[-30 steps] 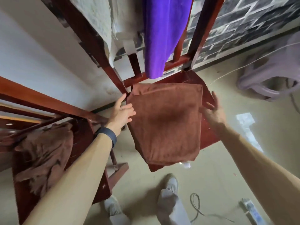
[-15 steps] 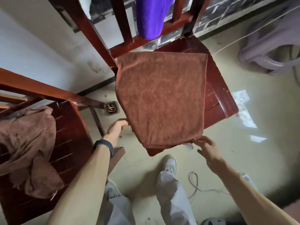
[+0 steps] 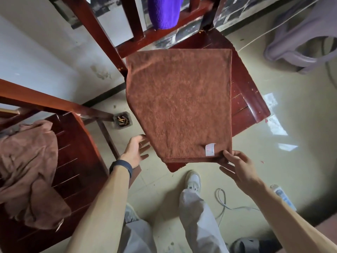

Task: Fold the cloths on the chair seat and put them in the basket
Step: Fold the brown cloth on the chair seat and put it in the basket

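Brown cloth point(image 3: 179, 105) lay flat on chair seat point(image 3: 244, 99), right hand point(image 3: 237, 167) pinched its near corner, left hand point(image 3: 135, 151) open beside its edge, two brown cloths counted, second one point(image 3: 27, 172) crumpled.

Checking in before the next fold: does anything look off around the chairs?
The folded brown cloth overhangs the chair seat at its near left corner. A crumpled cloth lies unfolded on the left chair. Right hand pinches the near edge.

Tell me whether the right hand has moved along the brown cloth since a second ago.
Yes. The right hand has come from the brown cloth's right side to its near right corner, now pinching it by the white tag.
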A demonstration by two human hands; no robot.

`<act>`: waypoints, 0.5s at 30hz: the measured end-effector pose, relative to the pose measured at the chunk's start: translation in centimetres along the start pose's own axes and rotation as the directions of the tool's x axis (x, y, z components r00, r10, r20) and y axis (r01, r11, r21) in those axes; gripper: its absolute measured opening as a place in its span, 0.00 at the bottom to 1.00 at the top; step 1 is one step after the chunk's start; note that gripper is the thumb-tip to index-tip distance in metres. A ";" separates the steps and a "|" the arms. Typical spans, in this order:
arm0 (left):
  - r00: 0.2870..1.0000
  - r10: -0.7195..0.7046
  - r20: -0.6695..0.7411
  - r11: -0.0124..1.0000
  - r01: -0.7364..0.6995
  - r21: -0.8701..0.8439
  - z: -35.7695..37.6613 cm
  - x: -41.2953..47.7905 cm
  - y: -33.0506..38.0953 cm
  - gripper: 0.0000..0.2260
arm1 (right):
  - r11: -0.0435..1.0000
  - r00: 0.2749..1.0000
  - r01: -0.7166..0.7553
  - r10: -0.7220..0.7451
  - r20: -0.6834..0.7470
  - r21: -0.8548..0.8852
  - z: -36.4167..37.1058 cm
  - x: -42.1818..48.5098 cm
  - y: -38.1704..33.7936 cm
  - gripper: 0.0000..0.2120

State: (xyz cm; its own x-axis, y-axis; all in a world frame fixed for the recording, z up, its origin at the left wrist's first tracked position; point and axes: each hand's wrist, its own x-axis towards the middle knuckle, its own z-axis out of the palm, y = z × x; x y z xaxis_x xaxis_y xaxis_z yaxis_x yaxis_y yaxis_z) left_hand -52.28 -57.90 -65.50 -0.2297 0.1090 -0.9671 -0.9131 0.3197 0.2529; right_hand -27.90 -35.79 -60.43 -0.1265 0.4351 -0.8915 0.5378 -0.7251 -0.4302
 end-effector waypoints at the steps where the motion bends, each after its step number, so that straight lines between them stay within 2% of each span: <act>1: 1.000 0.000 0.016 0.999 0.001 -0.042 0.2 0.3 -0.2 0.02 | 1.000 1.000 -0.001 0.001 -0.003 0.002 0.0 0.1 0.2 0.08; 4: 0.998 -0.018 0.058 0.990 0.026 -0.139 0.4 1.2 -0.8 0.01 | 1.000 0.999 -0.007 0.008 -0.035 0.024 0.0 0.2 0.8 0.06; 6: 0.997 -0.013 0.081 0.986 0.026 -0.163 0.2 1.4 -0.8 0.04 | 0.999 0.999 -0.004 0.005 -0.043 0.039 0.1 0.1 0.9 0.05; 9: 0.997 0.029 0.072 0.993 -0.020 -0.119 -0.6 0.9 -0.7 0.06 | 0.999 0.999 0.013 -0.011 -0.051 0.053 0.4 -0.5 0.6 0.06; 13: 0.995 0.095 -0.020 0.992 -0.097 -0.078 -2.8 -1.9 -1.2 0.01 | 0.994 0.998 0.034 -0.028 -0.059 0.104 0.7 -1.6 -0.3 0.07; 15: 0.984 0.153 -0.089 0.984 -0.160 -0.083 -4.1 -3.5 -1.6 0.12 | 0.989 0.998 0.029 -0.022 -0.055 0.145 0.8 -2.0 -0.6 0.05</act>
State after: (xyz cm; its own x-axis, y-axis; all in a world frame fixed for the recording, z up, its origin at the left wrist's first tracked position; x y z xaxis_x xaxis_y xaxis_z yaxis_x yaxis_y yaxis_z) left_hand -51.36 -62.62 -62.58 -0.3956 0.0725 -0.9156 -0.8892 0.2194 0.4016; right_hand -28.66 -36.65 -58.47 -0.0920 0.4792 -0.8728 0.4074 -0.7817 -0.4722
